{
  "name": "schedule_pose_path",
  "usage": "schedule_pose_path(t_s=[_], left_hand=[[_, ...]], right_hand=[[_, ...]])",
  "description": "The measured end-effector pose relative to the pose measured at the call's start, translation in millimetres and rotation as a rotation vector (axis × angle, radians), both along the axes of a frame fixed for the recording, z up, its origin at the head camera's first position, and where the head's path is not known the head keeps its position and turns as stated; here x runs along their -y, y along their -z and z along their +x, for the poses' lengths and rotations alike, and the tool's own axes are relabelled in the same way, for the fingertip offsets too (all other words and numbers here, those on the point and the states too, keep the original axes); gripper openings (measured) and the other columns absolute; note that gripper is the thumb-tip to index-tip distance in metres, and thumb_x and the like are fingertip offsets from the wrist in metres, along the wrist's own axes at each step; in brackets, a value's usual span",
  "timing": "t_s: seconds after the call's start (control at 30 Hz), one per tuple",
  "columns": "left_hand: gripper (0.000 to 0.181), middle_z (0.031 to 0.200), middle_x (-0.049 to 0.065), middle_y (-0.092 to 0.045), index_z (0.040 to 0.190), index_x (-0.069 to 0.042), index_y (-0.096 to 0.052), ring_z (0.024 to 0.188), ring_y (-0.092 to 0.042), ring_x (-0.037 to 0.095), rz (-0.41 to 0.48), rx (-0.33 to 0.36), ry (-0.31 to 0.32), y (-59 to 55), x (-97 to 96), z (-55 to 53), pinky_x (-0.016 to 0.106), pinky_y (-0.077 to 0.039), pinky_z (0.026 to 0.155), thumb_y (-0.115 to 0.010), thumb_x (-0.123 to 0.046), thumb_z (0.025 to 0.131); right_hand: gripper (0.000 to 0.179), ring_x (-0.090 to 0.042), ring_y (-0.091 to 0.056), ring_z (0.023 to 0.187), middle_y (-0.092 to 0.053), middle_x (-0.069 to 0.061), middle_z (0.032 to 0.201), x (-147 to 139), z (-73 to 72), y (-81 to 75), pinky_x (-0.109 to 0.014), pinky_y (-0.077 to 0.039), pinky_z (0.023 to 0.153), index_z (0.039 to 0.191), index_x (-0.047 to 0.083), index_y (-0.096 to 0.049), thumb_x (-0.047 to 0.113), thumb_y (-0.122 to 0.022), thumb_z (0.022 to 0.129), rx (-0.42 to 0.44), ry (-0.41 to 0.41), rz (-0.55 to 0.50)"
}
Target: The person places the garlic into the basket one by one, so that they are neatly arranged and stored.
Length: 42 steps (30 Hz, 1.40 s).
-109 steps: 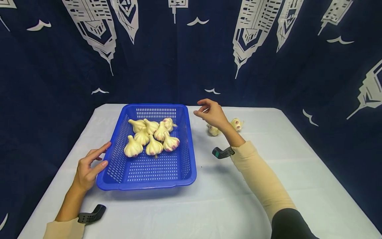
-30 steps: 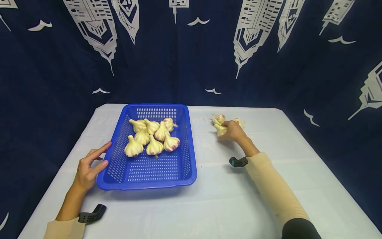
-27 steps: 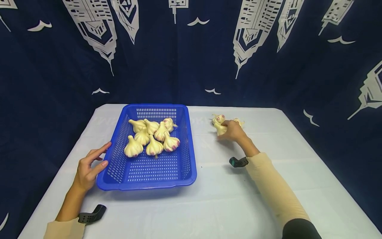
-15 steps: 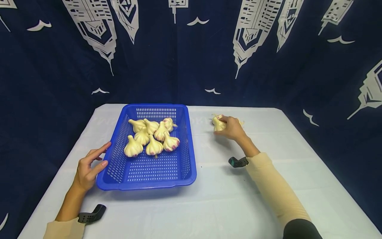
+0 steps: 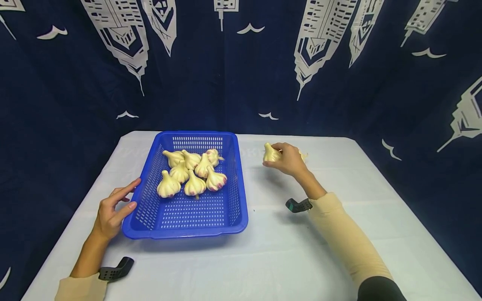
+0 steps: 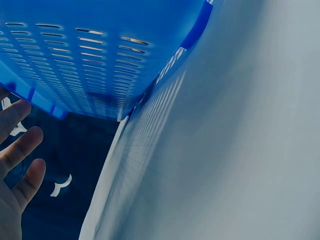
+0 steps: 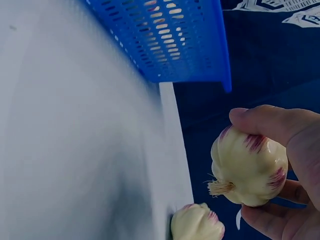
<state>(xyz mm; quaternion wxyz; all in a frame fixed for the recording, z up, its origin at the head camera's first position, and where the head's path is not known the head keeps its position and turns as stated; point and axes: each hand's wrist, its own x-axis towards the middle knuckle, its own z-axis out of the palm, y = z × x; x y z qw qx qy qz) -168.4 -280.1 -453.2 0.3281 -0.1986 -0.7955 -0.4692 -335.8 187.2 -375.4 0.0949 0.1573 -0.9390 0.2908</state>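
My right hand [image 5: 288,159] grips a garlic bulb [image 5: 271,153] between thumb and fingers, right of the basket. In the right wrist view, the held garlic bulb [image 7: 250,165] shows purple streaks and a tuft of roots and is off the table. Another bulb [image 7: 197,222] lies below it. A blue perforated plastic basket [image 5: 184,230] stands at centre left with several pale bulbs [image 5: 194,184] inside. My left hand [image 5: 111,213] touches the basket's left rim, fingers fairly straight; the left wrist view shows its spread fingers [image 6: 32,185] beside the basket's side.
A sliver of a garlic bulb [image 5: 303,155] shows behind the right hand. The white-covered table [image 5: 263,259] extends around the basket. Right behind it hangs a dark blue cloth [image 5: 196,83] with white printed shapes.
Earlier the right hand was empty near the basket's far right, then reached the loose garlic. Over the last second it has lifted one garlic bulb slightly, up and left. The left hand stays put.
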Motion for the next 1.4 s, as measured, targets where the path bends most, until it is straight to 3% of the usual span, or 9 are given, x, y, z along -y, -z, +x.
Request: schedule_pose_path(t_s=[0.23,0.5,0.67,0.9,1.1,1.4], left_hand=[[0.055,0.129,-0.013,-0.063,0.131,0.005,-0.06,0.104,-0.054,0.003,-0.001,0.001,0.0,0.0,0.5,0.0,0.02,-0.037,0.081,-0.056,0.004,0.076],[0.055,0.129,-0.013,-0.063,0.131,0.005,-0.06,0.103,-0.055,0.003,-0.003,-0.004,-0.006,-0.1,1.1,0.7,0.02,-0.038,0.081,-0.056,0.004,0.076],[0.055,0.13,-0.013,-0.062,0.131,0.005,-0.06,0.103,-0.054,0.003,-0.005,-0.002,-0.007,0.3,1.7,1.0,0.02,-0.038,0.08,-0.056,0.003,0.076],[0.055,0.13,-0.009,-0.063,0.13,0.005,-0.061,0.102,-0.055,0.003,-0.009,-0.007,-0.007,0.1,1.7,0.3,0.02,-0.038,0.08,-0.057,0.003,0.076],[0.055,0.13,-0.013,-0.062,0.131,0.004,-0.061,0.101,-0.054,0.002,-0.014,0.002,-0.015,-1.0,1.3,0.6,0.019,-0.038,0.08,-0.057,0.003,0.076],[0.055,0.131,-0.007,-0.063,0.131,0.004,-0.061,0.102,-0.054,0.003,-0.018,-0.003,-0.011,-1.3,1.3,0.1,0.019,-0.038,0.08,-0.057,0.003,0.076]], right_hand=[[0.068,-0.032,-0.061,0.1,-0.066,-0.018,0.116,14.7,8.5,-9.7,-0.041,-0.052,0.077,0.128,-0.002,-0.061,0.033,-0.085,0.074,-0.004,-0.01,-0.047],[0.066,-0.031,-0.062,0.098,-0.067,-0.016,0.113,31.8,20.7,-25.1,-0.042,-0.053,0.074,0.125,-0.001,-0.064,0.033,-0.087,0.072,-0.084,-0.072,-0.11],[0.068,-0.03,-0.061,0.1,-0.065,-0.015,0.115,43.8,26.7,-33.5,-0.041,-0.055,0.076,0.127,-0.002,-0.062,0.031,-0.087,0.073,-0.091,-0.104,-0.136],[0.065,-0.028,-0.061,0.101,-0.065,-0.014,0.117,58.7,31.6,-39.6,-0.039,-0.056,0.075,0.126,0.0,-0.062,0.032,-0.086,0.074,-0.085,-0.132,-0.149],[0.067,-0.028,-0.063,0.104,-0.066,-0.013,0.119,74.2,33.6,-44.0,-0.036,-0.056,0.074,0.123,0.001,-0.062,0.037,-0.087,0.073,-0.08,-0.166,-0.139],[0.064,-0.026,-0.064,0.1,-0.067,-0.01,0.112,95.4,39.2,-48.9,-0.032,-0.056,0.071,0.118,0.002,-0.063,0.036,-0.089,0.07,-0.098,-0.245,-0.156]])
